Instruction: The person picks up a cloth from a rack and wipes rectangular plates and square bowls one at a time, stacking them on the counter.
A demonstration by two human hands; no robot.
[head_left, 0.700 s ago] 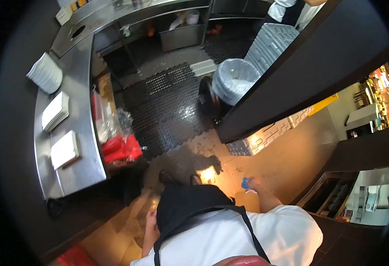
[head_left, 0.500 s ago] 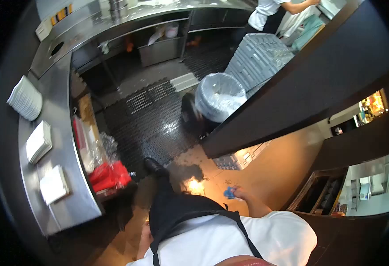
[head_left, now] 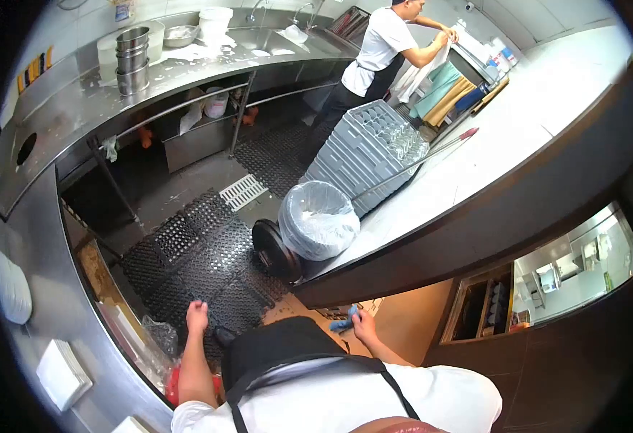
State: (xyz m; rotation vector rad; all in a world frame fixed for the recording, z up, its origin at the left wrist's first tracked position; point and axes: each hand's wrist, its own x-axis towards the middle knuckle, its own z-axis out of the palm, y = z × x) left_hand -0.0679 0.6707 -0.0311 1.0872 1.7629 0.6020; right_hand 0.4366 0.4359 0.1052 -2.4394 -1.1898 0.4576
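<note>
My right hand is closed around a blue cloth, held low in front of my body on the right. My left hand is raised forward over the black floor mat, its fingers curled in, with nothing visible in it. Ahead of both hands stands a bin lined with a clear plastic bag, and a round black lid leans beside it.
Steel counters curve along the left and back, with stacked white plates and metal pots. Grey glass racks rise behind the bin. A co-worker handles cloths at the back. A dark-edged partition stands at right.
The view has moved forward and tilted up, showing more of the sink area and the co-worker. My left hand has come up and forward from beside my body. The blue cloth remains in my right hand.
</note>
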